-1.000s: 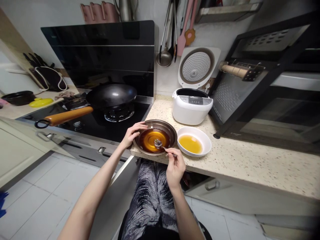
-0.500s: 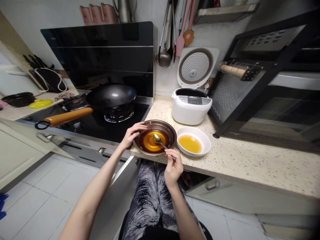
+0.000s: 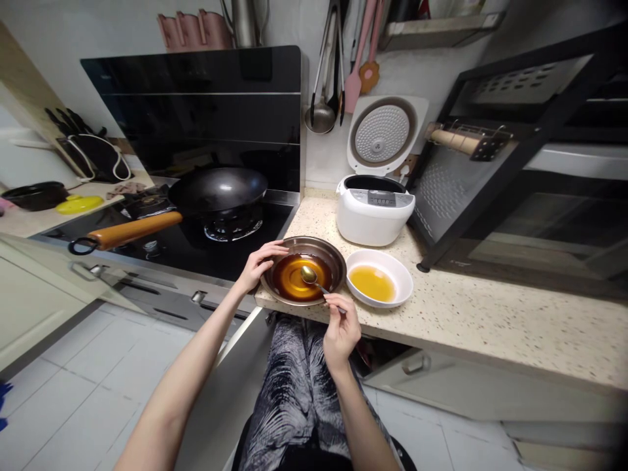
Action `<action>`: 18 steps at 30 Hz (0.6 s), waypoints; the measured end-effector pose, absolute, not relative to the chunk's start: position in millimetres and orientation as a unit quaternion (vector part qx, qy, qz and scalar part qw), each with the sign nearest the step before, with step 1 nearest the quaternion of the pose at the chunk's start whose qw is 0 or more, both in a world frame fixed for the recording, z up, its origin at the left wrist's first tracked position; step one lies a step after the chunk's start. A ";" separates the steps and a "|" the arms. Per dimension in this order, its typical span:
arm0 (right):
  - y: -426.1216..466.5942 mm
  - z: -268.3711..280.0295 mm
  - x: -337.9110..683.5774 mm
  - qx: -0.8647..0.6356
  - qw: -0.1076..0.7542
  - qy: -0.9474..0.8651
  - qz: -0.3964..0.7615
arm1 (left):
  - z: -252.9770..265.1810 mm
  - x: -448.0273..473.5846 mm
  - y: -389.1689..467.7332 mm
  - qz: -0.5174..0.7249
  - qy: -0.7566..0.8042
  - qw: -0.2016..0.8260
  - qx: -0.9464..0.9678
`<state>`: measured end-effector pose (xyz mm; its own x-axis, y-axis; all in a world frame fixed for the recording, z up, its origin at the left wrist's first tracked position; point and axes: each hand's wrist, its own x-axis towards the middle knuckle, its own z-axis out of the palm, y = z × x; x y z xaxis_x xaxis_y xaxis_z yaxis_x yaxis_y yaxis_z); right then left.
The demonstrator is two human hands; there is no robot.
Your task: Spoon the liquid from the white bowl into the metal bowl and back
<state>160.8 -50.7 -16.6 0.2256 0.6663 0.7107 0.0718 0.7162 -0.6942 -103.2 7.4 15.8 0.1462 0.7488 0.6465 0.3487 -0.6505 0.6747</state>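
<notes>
A metal bowl [image 3: 337, 258] of dark amber liquid stands at the counter's front edge. My left hand [image 3: 256, 267] holds its left rim, fingers stretched along the edge and thumb near the inner side. Between the fingertips and thumb of my right hand [image 3: 342, 330] is the handle of a metal spoon [image 3: 309, 274]. The spoon's head is in or just over the liquid; its exact depth is hard to tell. Just right of the metal bowl sits a white bowl [image 3: 403, 278] with yellow liquid in it, apart from both hands.
Behind the bowls is a white rice cooker [image 3: 373, 219] with its lid up. A black wok [image 3: 223, 186] rests on the stove at left, its wooden handle pointing toward the front. Right stands a black rack [image 3: 454, 216] with an oven. Utensils, including a ladle [image 3: 321, 119], hang on the wall.
Both hands keep nearly the same place and grip. The spoon's head has shifted very slightly in the metal bowl, and the view has tilted a little.
</notes>
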 end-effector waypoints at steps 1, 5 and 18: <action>-50.9 -16.5 161.2 -0.313 0.718 -0.585 0.212 | 15.9 -103.0 7.2 0.536 0.375 0.187 0.733; -51.8 -14.2 163.9 -0.315 0.719 -0.578 0.224 | 17.1 -102.4 6.7 0.535 0.374 0.188 0.734; -46.6 5.7 180.7 -0.312 0.755 -0.549 0.177 | 17.3 -103.4 7.1 0.537 0.370 0.192 0.734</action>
<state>180.7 -46.6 5.7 0.3351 0.6091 0.7188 0.0758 0.7430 -0.6650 -103.4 7.1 17.3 0.1500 0.7494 0.6449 0.3367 -0.6520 0.6794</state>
